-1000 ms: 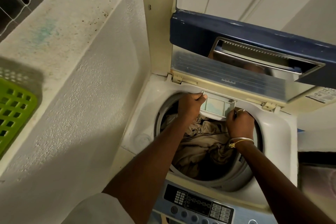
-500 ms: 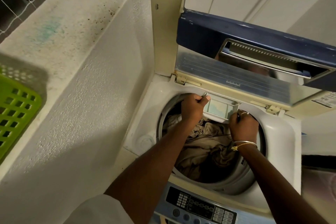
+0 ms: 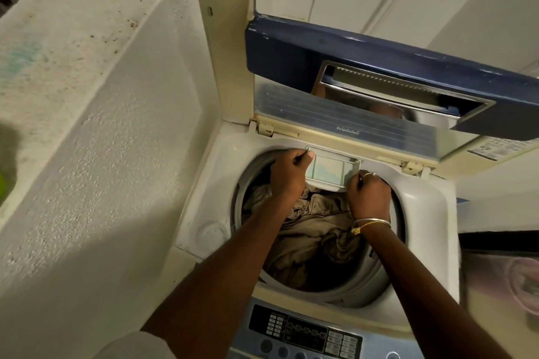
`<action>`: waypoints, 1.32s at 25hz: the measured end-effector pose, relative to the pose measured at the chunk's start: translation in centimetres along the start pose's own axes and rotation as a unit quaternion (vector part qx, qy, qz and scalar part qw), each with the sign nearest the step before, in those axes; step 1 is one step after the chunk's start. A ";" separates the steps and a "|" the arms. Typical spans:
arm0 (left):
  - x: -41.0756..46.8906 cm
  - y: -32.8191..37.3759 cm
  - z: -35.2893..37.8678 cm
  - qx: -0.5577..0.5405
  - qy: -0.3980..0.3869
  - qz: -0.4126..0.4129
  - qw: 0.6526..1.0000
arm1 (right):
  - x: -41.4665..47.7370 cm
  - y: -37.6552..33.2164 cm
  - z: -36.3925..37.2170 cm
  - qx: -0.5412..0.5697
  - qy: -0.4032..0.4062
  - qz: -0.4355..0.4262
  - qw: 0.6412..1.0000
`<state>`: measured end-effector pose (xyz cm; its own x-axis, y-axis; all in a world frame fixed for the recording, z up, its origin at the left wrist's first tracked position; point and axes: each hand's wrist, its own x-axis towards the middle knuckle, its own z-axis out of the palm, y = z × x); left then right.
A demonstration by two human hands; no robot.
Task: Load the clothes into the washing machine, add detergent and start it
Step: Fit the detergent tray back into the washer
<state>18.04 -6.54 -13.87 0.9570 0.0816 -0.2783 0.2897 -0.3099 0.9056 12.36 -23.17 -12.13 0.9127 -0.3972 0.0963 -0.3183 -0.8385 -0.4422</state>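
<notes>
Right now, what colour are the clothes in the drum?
The clothes are plain tan-beige, with no pattern visible; the head view shows them best.

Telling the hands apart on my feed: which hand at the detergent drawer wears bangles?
The right hand, gripping the right end of the detergent drawer: gold bangles circle its wrist. The left hand, at the drawer's left end, has a bare wrist.
</notes>
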 end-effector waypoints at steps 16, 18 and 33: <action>-3.8 0.2 -1.1 0.029 -0.095 0.012 0.995 | -3.5 0.1 -0.6 0.001 0.041 0.016 0.999; -4.2 0.3 -0.7 0.023 -0.071 0.016 0.997 | -3.8 0.1 -0.7 0.006 0.043 0.015 0.999; -1.6 -0.9 -0.1 0.021 -0.047 0.000 0.999 | -2.6 -0.9 0.2 0.010 0.036 0.008 0.999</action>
<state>16.21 -6.28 -14.18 0.9510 -0.0061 -0.3092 0.2877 -0.3497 0.8916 10.32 -21.37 -12.15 0.8859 -0.4380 0.1527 -0.3275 -0.8238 -0.4627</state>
